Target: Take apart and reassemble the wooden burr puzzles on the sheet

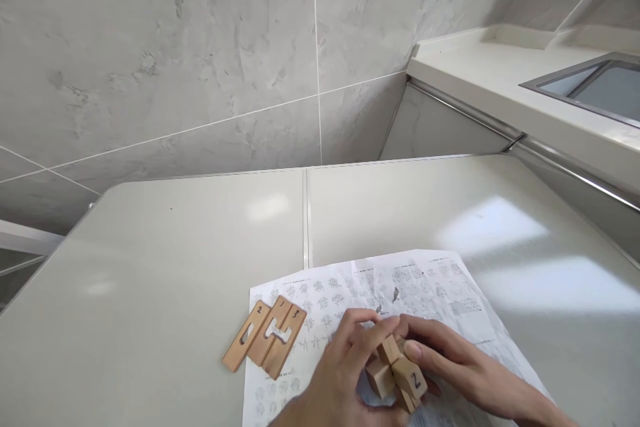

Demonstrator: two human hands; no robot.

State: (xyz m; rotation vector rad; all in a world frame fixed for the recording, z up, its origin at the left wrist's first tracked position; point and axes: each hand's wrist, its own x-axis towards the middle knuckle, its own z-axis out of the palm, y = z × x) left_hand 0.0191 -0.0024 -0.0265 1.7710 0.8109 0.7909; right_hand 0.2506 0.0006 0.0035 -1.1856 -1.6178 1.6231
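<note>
Wooden puzzle pieces sit partly interlocked, clamped between our left hand and right hand; three numbered bars lie unassembled at 9 o'clock on the tabletop.

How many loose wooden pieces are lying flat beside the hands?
3, side by side at the left edge of the sheet: piece 2, piece 1, piece 3. More sit interlocked in the hands, partly hidden.

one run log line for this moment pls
left hand and right hand: both grip wooden puzzle cluster, piece marked 2 | three numbered pieces lie left on table | instruction sheet under hands
</note>
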